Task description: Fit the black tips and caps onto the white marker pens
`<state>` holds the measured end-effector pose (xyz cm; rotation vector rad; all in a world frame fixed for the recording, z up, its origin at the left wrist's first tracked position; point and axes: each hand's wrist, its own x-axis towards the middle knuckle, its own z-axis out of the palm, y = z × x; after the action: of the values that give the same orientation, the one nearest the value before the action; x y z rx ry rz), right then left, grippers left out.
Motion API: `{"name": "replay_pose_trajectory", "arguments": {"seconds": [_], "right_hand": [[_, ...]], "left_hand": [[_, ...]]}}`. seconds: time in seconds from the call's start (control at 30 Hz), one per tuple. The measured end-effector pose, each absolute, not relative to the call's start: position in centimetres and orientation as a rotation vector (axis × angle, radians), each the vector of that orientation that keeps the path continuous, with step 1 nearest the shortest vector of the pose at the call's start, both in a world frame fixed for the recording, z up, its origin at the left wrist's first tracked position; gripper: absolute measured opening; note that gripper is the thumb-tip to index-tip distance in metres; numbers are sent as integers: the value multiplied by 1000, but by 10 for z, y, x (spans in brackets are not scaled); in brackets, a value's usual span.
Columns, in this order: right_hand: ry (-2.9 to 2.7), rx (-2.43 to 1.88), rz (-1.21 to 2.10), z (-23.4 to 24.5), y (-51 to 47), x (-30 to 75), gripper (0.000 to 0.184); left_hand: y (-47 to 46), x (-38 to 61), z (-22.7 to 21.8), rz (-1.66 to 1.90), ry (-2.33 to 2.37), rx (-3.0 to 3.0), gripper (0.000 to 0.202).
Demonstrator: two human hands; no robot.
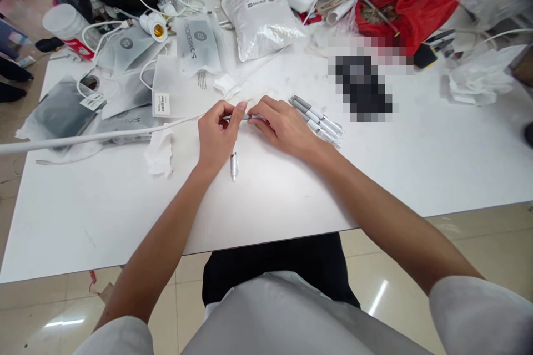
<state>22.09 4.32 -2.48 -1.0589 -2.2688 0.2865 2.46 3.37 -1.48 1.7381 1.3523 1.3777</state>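
My left hand (217, 134) and my right hand (283, 125) meet over the white table (416, 166), both pinching a slim silver-grey pen (246, 117) held level between them. My left thumb and forefinger close on its left end, my right fingers curl over its right end. A short silver pen part (234, 166) lies loose on the table just below my left hand. To the right of my right hand lies a small heap of several similar grey and white pens (318, 119).
Grey and white plastic pouches (195, 47), a silver bag (260, 14), white cables (83, 137) and crumpled tissue (159, 151) crowd the far left. A red bag (406, 8), a blurred dark patch (364, 86) and white wrapping (481, 77) lie at the far right.
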Motion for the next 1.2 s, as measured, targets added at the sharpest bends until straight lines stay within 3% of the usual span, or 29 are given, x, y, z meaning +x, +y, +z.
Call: {"name": "replay_pose_trajectory", "arguments": {"seconds": [0.33,0.7,1.0,1.2], "right_hand": [[-2208,-1143,289,-28,44,225,19],[-2223,-1125,294,-27,42,222,15],[-2204,-1064,338,-30,44,224,39],[-2175,-1111,317,-30,46,225,28]], "left_hand": [[34,24,-18,1392,1168,1796,15],[33,25,-16,1360,1313,1750,39],[31,23,-16,1352,1080,1820,32],[34,23,-15,1436,1170,1707,32]]}}
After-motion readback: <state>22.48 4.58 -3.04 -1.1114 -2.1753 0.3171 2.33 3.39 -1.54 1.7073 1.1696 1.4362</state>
